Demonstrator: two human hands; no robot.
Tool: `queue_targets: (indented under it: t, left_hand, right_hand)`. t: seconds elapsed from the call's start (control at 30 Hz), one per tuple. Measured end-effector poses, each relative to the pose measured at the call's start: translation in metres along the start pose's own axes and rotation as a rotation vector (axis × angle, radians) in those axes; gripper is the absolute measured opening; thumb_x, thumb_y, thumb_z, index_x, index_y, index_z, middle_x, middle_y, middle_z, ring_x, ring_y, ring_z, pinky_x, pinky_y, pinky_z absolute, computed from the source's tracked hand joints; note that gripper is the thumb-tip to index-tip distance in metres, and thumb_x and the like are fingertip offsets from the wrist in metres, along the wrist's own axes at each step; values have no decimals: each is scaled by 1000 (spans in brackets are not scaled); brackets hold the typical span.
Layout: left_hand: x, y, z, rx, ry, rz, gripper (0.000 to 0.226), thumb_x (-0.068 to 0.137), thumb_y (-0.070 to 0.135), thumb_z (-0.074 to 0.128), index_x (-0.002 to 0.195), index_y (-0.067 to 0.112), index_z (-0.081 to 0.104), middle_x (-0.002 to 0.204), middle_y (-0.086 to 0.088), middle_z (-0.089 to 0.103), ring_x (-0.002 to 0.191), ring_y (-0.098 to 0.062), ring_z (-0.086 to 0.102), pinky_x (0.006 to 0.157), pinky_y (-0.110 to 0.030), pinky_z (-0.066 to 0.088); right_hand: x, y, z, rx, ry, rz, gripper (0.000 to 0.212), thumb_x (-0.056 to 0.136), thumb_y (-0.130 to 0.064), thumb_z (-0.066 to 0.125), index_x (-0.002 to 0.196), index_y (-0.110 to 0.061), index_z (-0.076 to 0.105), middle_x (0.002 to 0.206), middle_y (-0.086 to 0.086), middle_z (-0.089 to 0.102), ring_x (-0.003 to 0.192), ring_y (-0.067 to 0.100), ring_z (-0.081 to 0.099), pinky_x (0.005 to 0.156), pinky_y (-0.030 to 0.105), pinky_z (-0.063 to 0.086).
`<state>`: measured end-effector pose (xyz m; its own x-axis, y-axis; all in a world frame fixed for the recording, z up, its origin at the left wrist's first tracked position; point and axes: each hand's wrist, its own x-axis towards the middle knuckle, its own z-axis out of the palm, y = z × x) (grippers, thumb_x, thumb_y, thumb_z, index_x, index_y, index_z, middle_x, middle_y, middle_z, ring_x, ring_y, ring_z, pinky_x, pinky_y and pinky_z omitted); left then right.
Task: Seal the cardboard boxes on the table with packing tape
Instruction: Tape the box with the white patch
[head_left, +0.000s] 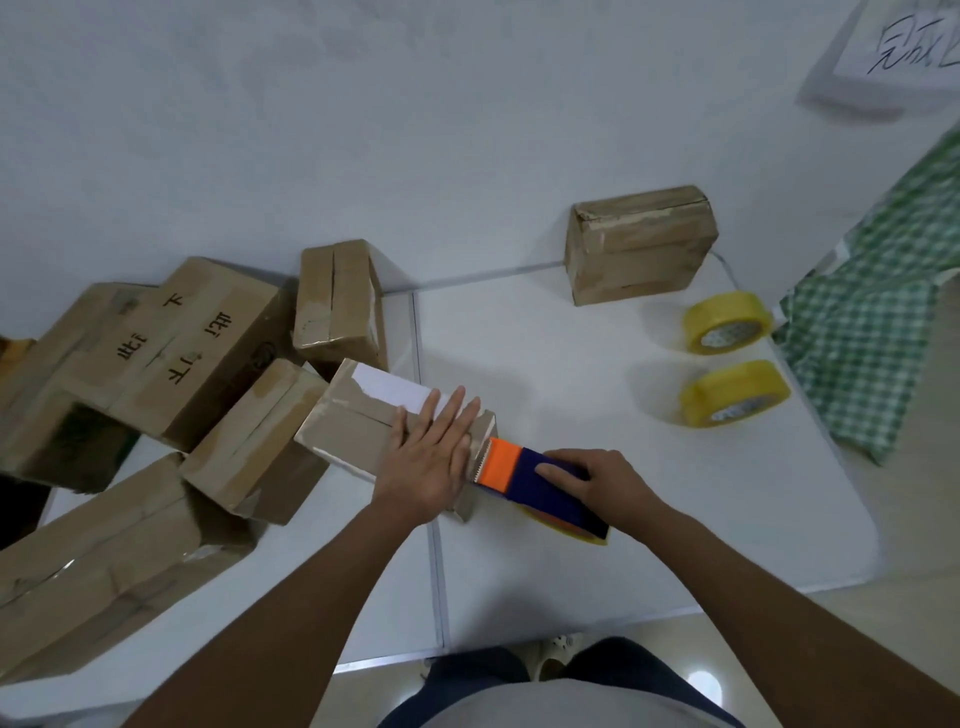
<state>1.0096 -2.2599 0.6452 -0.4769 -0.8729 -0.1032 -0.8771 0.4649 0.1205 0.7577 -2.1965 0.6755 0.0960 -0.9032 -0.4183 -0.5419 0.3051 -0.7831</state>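
- Left hand (434, 457) lies flat on the box being sealed (363, 421), fingers straight, pressing it to the tabletop (571, 364).
- Right hand (605, 483) has fingers curled round the tape dispenser (524, 475), whose orange toothed end touches the box's right end.
- Judgement: this box is mid-seal; whether a strip already runs along its top seam, cannot tell (glare, hand covers it).
- Left of this box: a pile of boxes (197, 343), old tape scraps on them, seams look unsealed, so most work remains.
- Behind and right of this box: one box (639, 244) set apart, possibly done.
- Two spare tape rolls (727, 322) right of it.
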Motion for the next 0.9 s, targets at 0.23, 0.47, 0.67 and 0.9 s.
queue_targets:
  t: [0.23, 0.47, 0.67, 0.9]
  left_hand:
    - [0, -2, 1, -4, -15, -6, 54, 104, 43, 4, 157, 34, -2, 165, 9, -2, 154, -19, -3, 119, -56, 16]
    - [4, 12, -8, -75, -95, -77, 79, 90, 77, 10, 157, 37, -5, 162, 15, -19, 150, -16, -21, 119, -52, -13]
    - [2, 17, 0, 14, -56, -79, 73, 96, 66, 14, 158, 30, -3, 166, 5, -12, 151, -22, -18, 120, -57, -7]
    - [2, 18, -1, 39, -58, -62, 70, 99, 60, 15, 159, 28, -3, 166, 3, -12, 151, -24, -19, 119, -59, -8]
  right_hand:
    - [-22, 24, -12, -75, 21, 86, 31, 95, -47, 54, 116, -29, 69, 104, -8, 72, 79, -5, 63, 62, 10, 48]
    - [-10, -1, -12, -243, -129, 163, 41, 97, -41, 51, 135, -25, 54, 127, -1, 61, 98, 11, 54, 78, 21, 41]
    - [3, -20, 10, -389, -65, 142, 37, 96, -44, 49, 123, -21, 61, 115, 3, 66, 99, 19, 61, 84, 32, 51]
    - [18, -40, 8, -519, -78, 221, 39, 96, -48, 49, 114, -16, 64, 105, 5, 66, 91, 21, 63, 76, 33, 52]
